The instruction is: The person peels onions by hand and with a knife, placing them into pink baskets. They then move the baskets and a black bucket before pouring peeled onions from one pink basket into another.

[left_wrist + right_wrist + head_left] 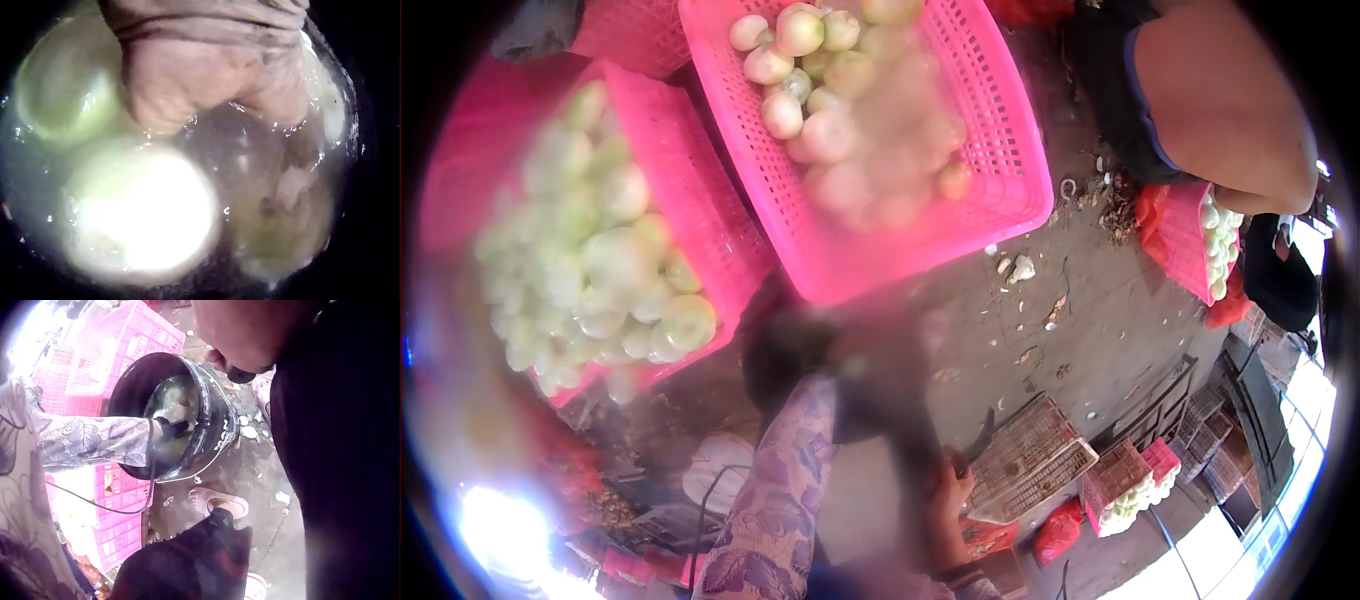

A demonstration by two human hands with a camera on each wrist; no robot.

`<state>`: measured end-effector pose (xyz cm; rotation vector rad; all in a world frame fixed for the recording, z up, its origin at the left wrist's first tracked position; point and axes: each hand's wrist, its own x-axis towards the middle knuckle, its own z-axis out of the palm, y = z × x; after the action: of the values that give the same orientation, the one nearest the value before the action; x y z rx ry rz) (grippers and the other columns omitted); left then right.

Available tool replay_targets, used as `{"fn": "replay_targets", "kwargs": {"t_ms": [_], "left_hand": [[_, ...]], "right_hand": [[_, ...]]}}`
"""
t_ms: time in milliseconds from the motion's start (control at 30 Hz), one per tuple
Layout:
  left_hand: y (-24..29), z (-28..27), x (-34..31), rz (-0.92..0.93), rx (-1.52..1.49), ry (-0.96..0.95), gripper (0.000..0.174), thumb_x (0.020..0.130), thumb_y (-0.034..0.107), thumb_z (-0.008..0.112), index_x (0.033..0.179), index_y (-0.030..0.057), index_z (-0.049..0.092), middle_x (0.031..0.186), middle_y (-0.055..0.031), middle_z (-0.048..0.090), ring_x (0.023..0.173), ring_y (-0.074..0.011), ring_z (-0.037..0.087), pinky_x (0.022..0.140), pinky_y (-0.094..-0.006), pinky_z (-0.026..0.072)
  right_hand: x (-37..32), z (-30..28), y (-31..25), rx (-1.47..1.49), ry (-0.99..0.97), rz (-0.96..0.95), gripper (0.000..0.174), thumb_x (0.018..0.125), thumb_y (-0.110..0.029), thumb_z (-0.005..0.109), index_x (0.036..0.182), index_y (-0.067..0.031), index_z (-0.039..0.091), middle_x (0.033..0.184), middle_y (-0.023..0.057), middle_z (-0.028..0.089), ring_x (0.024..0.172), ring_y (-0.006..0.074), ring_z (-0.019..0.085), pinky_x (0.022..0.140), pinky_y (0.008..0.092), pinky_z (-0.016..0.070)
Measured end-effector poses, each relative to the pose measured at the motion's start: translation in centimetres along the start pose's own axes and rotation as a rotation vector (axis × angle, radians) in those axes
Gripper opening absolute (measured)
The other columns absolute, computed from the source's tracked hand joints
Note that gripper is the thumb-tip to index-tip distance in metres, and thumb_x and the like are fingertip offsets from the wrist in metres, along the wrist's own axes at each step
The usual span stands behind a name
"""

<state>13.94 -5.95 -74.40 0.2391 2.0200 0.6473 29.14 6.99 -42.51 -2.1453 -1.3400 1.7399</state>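
In the left wrist view my left hand (215,78) dips into cloudy water, its fingertips hidden. Large pale onions (140,215) lie beneath and beside it; whether it grips one is unclear. The right wrist view has my patterned left sleeve (100,440) reaching into a black bucket (226,428) with water inside. My right hand (240,331) is outside the bucket, above its rim in that view, partly cut off, with a dark shape at its fingers that I cannot identify. Low in the head view, my right hand (948,500) appears beside a dark blurred area.
A pink basket (830,285) of onions stands at the top of the head view, another pink basket (685,150) full of peeled onions at left. Brown crates (1030,455) lie lower right. Another person (1220,95) is at upper right. Peel scraps litter the wet floor.
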Motion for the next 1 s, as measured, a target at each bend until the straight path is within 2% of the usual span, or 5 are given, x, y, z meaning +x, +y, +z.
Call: {"fn": "replay_targets", "kwargs": {"t_ms": [267, 567, 700, 933, 1000], "left_hand": [[-0.7, -0.7, 0.2, 0.015, -0.143, -0.144, 0.035, 0.09, 0.017, 0.057, 0.122, 0.0029, 0.057, 0.111, -0.012, 0.063, 0.101, -0.0252, 0.06, 0.09, -0.0356, 0.0469], [0.7, -2.2, -1.8, 0.059, -0.551, -0.218, 0.034, 0.091, 0.017, 0.056, 0.122, 0.0019, 0.056, 0.112, -0.0123, 0.063, 0.102, -0.0249, 0.06, 0.092, -0.0356, 0.0461], [2.0, -2.7, -4.7, 0.084, -0.97, -0.198, 0.034, 0.091, 0.017, 0.056, 0.121, 0.0014, 0.056, 0.112, -0.0124, 0.062, 0.103, -0.0247, 0.06, 0.094, -0.0356, 0.0457], [4.7, -11.4, -15.5, -0.184, -2.072, 0.05, 0.045, 0.084, 0.025, 0.062, 0.121, 0.0, 0.056, 0.123, -0.0168, 0.059, 0.115, -0.0311, 0.056, 0.105, -0.0438, 0.0402], [8.2, -16.7, -17.0, 0.132, -2.088, 0.026, 0.063, 0.087, 0.049, 0.059, 0.132, 0.0062, 0.05, 0.137, -0.0168, 0.05, 0.128, -0.0346, 0.045, 0.109, -0.0535, 0.0326]], "right_hand": [[3.5, -2.1, 4.3, -0.314, -0.03, -0.236, 0.021, 0.086, -0.006, 0.059, 0.105, 0.0016, 0.061, 0.07, 0.0004, 0.056, 0.055, 0.0062, 0.048, 0.047, 0.0207, 0.0373], [2.9, -2.1, 4.2, -0.223, -0.043, -0.166, 0.019, 0.086, -0.01, 0.062, 0.102, 0.001, 0.063, 0.071, 0.0001, 0.057, 0.057, 0.0065, 0.05, 0.049, 0.0211, 0.0392], [2.1, -1.3, 2.9, 0.189, -0.099, 0.015, 0.016, 0.086, -0.01, 0.062, 0.099, -0.0003, 0.064, 0.067, -0.0011, 0.055, 0.053, 0.0065, 0.049, 0.047, 0.0215, 0.0376], [2.5, -0.8, 4.3, 0.043, -0.042, -0.082, 0.004, 0.087, -0.007, 0.06, 0.089, -0.0044, 0.062, 0.065, -0.0021, 0.053, 0.051, 0.0062, 0.047, 0.045, 0.0225, 0.0367], [3.1, -1.1, 5.5, 0.108, -0.095, -0.079, 0.003, 0.087, -0.006, 0.059, 0.084, -0.006, 0.06, 0.063, -0.0027, 0.052, 0.051, 0.0062, 0.046, 0.044, 0.0231, 0.0358]]}}
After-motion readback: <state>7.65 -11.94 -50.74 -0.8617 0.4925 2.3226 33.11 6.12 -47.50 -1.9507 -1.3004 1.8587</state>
